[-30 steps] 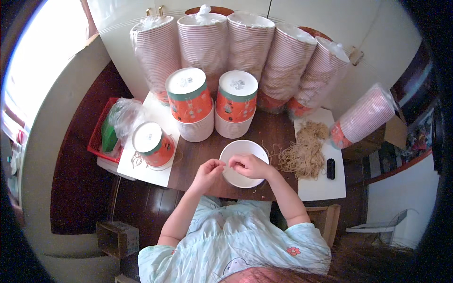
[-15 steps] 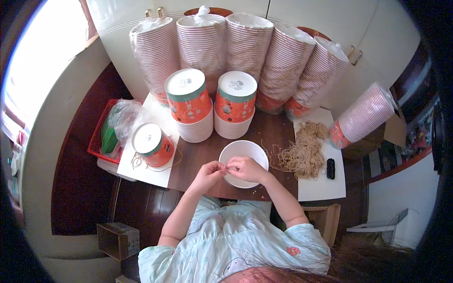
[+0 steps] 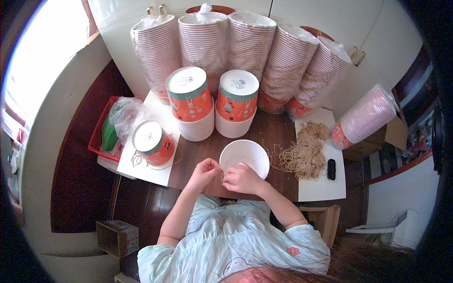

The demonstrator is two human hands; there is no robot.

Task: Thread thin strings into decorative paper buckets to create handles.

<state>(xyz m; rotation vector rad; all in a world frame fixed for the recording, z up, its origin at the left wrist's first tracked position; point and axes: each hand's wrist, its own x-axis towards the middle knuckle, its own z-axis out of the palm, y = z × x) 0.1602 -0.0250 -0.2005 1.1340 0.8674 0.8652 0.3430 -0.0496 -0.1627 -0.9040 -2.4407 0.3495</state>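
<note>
Left hand: the left hand (image 3: 204, 170) sits at the near edge of the tabletop (image 3: 264, 134), just left of the white bowl (image 3: 244, 158). Its fingers are pressed together, pinching a thin band (image 3: 222, 172).
Right hand: the right hand (image 3: 241, 179) is right beside the left one, almost touching it. Its grip is pinched on the same band. It overlaps the near rim of the bowl.
Band: it is tiny and tan, stretched between the two hands. It is hard to see well.
Bowl: white, open side up, on the tabletop in front of the person.
Band pile (image 3: 304, 153): a loose tan heap just right of the bowl, partly on a white sheet (image 3: 321, 188).
Black thing (image 3: 331, 169): small, lies on the sheet, right of the pile.
Lidded tubs: two orange tubs (image 3: 189, 99) with white lids stand on short stacks behind the bowl. A third orange tub (image 3: 152, 142) stands to the left on white paper, with a band lying around it.
Tall stacks (image 3: 245, 42): wrapped bowl stacks lean on the wall at the back. One more stack (image 3: 365, 117) lies tipped at the right.
Red basket (image 3: 101, 134): far left, with a clear bag (image 3: 123, 115) and something green in it.
Box (image 3: 117, 237): brown, on the floor at the lower left.
</note>
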